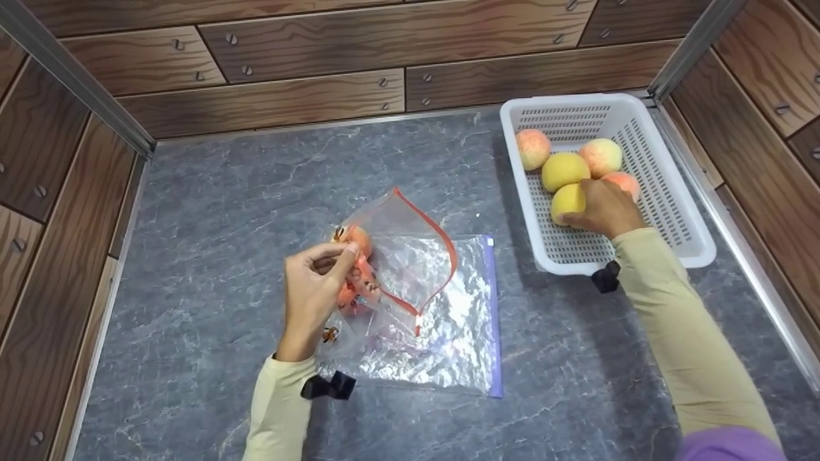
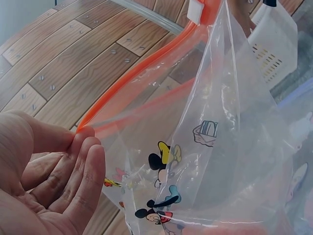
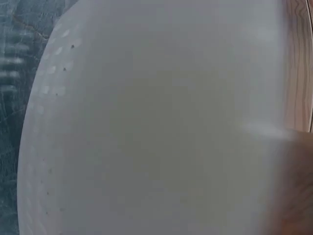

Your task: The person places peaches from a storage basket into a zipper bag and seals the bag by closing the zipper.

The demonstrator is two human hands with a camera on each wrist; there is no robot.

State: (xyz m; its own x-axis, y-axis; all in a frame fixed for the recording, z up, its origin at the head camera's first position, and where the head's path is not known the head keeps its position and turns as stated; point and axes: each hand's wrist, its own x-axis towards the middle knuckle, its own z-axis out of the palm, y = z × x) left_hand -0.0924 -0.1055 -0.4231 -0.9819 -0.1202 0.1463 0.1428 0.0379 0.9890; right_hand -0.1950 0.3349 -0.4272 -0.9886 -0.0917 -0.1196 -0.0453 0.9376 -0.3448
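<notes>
My left hand (image 1: 311, 285) pinches the rim of a clear zip bag (image 1: 402, 234) between thumb and fingertips. The bag has an orange zip edge with a white slider and cartoon prints (image 2: 164, 159), and its mouth gapes to the right. Pinkish peaches (image 1: 360, 239) lie inside it, partly behind the fingers. Over at the basket (image 1: 541, 246), my right hand (image 1: 610, 208) grips a yellow peach (image 1: 566, 200), thumb and fingers on either side. The white basket wall (image 3: 161, 117) fills most of the right wrist view, hiding the fruit there.
A second clear bag (image 1: 461, 346) with a purple zip edge lies flat, partly under the first. Around the gripped peach sit another yellow peach (image 1: 565, 171) and several pinkish ones (image 1: 533, 149). Wood-patterned walls (image 1: 307, 102) enclose the grey marbled table (image 1: 218, 211).
</notes>
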